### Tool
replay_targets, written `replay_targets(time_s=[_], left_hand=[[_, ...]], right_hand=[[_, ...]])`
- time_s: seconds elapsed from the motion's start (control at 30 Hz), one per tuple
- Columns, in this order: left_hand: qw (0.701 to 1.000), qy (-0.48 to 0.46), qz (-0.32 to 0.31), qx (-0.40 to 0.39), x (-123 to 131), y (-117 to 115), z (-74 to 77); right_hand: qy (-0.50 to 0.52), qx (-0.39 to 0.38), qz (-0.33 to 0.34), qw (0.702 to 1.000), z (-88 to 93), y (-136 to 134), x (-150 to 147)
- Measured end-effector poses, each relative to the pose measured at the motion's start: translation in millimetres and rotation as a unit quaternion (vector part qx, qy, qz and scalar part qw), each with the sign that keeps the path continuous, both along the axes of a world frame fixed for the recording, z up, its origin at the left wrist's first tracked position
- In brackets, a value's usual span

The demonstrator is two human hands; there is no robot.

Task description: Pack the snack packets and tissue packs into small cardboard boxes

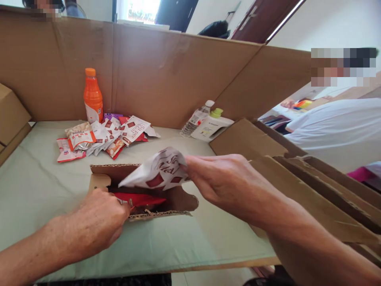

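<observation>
A small open cardboard box lies on the pale green table cover in front of me, with red packets inside. My right hand pinches a white and red snack packet and holds it over the box opening. My left hand is closed at the box's near left edge, its fingers gripping the rim or a packet edge; which one is hidden.
A pile of snack packets lies beyond the box, with an orange drink bottle behind it. A clear water bottle and a white container stand at the back. Tall cardboard walls surround the table; flattened cardboard lies right. A person in white sits beyond.
</observation>
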State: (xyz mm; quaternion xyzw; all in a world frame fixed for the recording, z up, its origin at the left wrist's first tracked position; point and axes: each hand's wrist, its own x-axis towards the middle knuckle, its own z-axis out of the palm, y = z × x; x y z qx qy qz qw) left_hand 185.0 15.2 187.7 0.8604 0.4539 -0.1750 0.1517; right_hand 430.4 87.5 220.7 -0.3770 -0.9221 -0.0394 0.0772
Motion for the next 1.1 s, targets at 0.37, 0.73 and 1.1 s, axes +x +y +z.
replay_targets(time_s=[0.37, 0.73, 1.1], left_hand=[[1.000, -0.028, 0.007, 0.007, -1.6, 1.6, 1.0], [0.997, -0.065, 0.025, -0.014, -10.2, 13.6, -4.2], [0.997, -0.044, 0.038, -0.060, -8.7, 16.2, -4.0]], right_hand=[[-0.218, -0.186, 0.142, 0.947, -34.8, 14.3, -68.3], [-0.194, -0.318, 0.227, 0.900, -40.7, 28.8, -71.5], [-0.057, 0.003, -0.012, 0.998, -78.5, 188.3, -67.8]])
